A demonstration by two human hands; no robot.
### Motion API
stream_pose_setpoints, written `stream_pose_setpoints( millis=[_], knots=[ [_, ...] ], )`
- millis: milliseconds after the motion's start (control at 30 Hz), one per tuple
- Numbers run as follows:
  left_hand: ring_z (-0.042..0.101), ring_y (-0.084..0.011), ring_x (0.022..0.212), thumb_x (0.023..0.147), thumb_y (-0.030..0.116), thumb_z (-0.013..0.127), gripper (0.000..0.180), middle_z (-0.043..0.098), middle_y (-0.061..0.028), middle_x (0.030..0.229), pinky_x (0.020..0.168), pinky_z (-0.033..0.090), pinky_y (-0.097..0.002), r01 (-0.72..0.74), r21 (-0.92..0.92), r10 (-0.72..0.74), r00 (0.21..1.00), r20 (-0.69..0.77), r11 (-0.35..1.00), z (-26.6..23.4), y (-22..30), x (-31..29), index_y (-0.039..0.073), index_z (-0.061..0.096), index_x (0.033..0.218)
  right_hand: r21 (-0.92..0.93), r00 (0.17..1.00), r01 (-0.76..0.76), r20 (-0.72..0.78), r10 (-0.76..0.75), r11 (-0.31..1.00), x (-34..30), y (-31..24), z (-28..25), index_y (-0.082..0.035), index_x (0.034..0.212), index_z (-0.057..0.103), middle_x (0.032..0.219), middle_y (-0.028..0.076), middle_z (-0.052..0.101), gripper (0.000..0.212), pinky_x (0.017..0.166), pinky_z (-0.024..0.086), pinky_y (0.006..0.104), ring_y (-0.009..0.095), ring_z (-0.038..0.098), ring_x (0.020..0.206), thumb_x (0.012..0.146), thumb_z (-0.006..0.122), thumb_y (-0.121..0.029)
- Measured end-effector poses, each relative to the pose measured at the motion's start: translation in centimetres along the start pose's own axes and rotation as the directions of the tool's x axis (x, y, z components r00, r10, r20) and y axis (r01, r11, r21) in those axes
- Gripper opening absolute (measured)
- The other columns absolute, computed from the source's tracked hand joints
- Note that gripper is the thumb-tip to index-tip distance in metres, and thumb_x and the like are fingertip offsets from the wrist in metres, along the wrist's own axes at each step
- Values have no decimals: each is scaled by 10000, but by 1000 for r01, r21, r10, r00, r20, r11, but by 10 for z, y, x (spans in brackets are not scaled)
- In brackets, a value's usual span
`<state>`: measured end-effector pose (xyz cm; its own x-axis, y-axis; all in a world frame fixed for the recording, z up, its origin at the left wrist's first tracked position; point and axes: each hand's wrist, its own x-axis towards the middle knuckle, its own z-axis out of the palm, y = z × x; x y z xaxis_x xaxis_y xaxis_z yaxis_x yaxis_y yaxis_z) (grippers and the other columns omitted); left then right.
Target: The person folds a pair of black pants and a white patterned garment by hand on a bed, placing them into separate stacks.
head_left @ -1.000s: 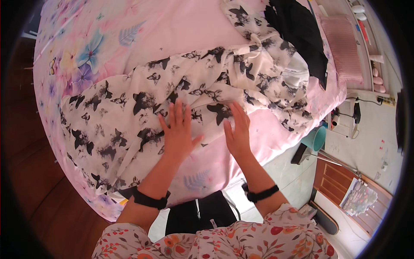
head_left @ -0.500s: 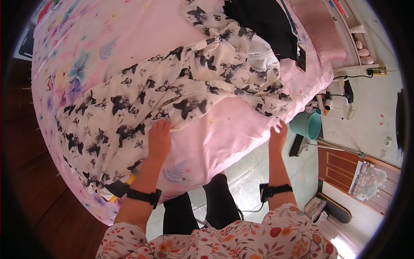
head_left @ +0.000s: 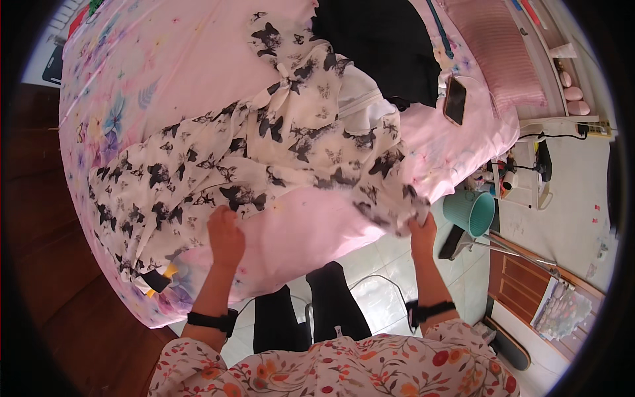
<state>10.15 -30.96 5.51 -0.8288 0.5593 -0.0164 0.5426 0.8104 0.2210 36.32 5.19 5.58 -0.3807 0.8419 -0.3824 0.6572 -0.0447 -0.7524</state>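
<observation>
A white dress (head_left: 198, 162) printed with black butterflies lies spread across the pink floral bed. Its waist looks gathered, and white lining shows near the neck. My right hand (head_left: 422, 231) is closed on the end of a sleeve (head_left: 387, 198), drawn out over the bed's near edge and slightly blurred. By the dress's near edge, my left hand (head_left: 225, 233) has its fingers curled in against the fabric; the fingertips are partly hidden. Black bands circle both my forearms.
Black clothing (head_left: 377, 49) lies beyond the dress, with a phone (head_left: 454, 100) to its right. A pink pillow (head_left: 489, 46) rests at the bed's right end. The teal bin (head_left: 471, 212) stands on the tiled floor, right of my right hand. Dark wood (head_left: 40, 198) borders the left.
My right hand has taken hold of the sleeve end and pulled it nearer. The dress's upper part has shifted left and nearer, away from the phone. My left hand has moved slightly left and nearer.
</observation>
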Motion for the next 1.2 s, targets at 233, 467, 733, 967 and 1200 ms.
stream_pose_setpoints(
  millis=[233, 467, 733, 967, 1200],
  knots=[
    [396, -283, 1235, 699, 68, 625, 479, 432, -110, 1318, 1046, 266, -470, -334, -290, 381, 917, 120, 897, 15, 122, 48, 67, 499, 1161, 448, 968, -234, 27, 249, 863, -36, -34, -30, 17, 1175, 491, 1005, 111, 587, 377, 741, 492, 294, 168, 586, 843, 800, 531, 19],
    [452, -272, 1145, 714, 211, 718, 488, 504, -73, 1216, 986, 312, -444, -223, -393, 296, 945, 136, 892, 48, 128, 81, 83, 527, 1144, 581, 989, 69, 65, -130, 811, 8, -122, 3, -10, 1046, 563, 1030, 57, 569, 235, 816, 470, 255, 129, 561, 923, 815, 577, 30],
    [533, -290, 831, 764, 254, 685, 295, 542, -75, 929, 711, 446, -394, -150, -426, 203, 976, 81, 892, 68, 123, 101, 64, 561, 954, 488, 830, 353, 231, -508, 798, 93, -213, 133, 5, 1279, 440, 1076, 115, 599, 438, 874, 442, 265, 166, 569, 1014, 880, 582, -106],
    [561, -276, 843, 810, 223, 644, 256, 538, -75, 910, 673, 468, -391, 24, -421, 59, 981, 182, 907, 67, 116, 97, 64, 544, 983, -14, 946, 325, -14, -325, 946, 117, -104, 62, -11, 1256, 471, 1189, 128, 559, 478, 941, 436, 338, 213, 541, 1107, 808, 630, -57],
    [554, -282, 911, 766, 181, 661, 379, 514, -74, 1085, 712, 482, -389, -143, -381, 199, 974, 111, 913, 53, 114, 97, 77, 529, 1105, -354, 876, 479, 140, -461, 803, 165, -82, 99, -57, 1400, 289, 1280, 173, 481, 871, 926, 418, 401, 346, 482, 1155, 688, 771, -195]
  ],
)
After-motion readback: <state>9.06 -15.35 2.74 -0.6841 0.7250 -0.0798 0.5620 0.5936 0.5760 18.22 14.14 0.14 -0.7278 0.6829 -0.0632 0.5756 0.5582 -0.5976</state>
